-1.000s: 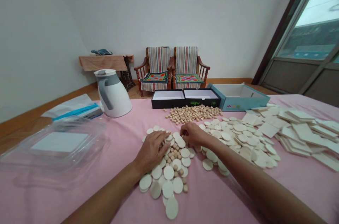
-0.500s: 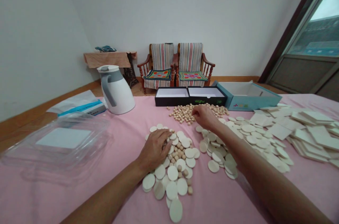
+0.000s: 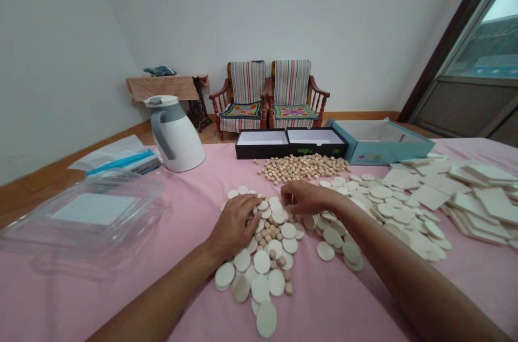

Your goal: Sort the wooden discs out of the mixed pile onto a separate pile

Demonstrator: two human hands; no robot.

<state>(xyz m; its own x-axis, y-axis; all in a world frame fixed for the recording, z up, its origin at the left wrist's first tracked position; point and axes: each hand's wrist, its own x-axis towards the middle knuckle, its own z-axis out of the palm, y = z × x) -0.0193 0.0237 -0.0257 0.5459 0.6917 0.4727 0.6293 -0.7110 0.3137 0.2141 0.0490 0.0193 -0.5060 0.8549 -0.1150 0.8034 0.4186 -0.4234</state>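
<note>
My left hand (image 3: 234,223) lies over the left side of a mixed pile of pale round wooden discs (image 3: 261,262), its fingers stretched and its thumb apart. Small wooden beads (image 3: 270,233) lie among these discs, in the middle and along the right side. At the pile's upper right edge is my right hand (image 3: 305,197), fingers bent downward and a little apart, with nothing visible in them. Part of its fingertips is hard to make out against the discs. Beyond it spreads a heap of similar wooden beads (image 3: 301,167).
More discs (image 3: 384,207) and stacked square wooden pieces (image 3: 481,196) lie at the right. Behind the beads stand a black two-part box (image 3: 259,152) and a light blue box (image 3: 374,150). A white jug (image 3: 178,139) and a clear plastic container (image 3: 93,210) are at the left.
My right hand has moved back toward me from the bead heap to the mixed pile, and its fingers have loosened from a closed shape. The left hand stays on the discs.
</note>
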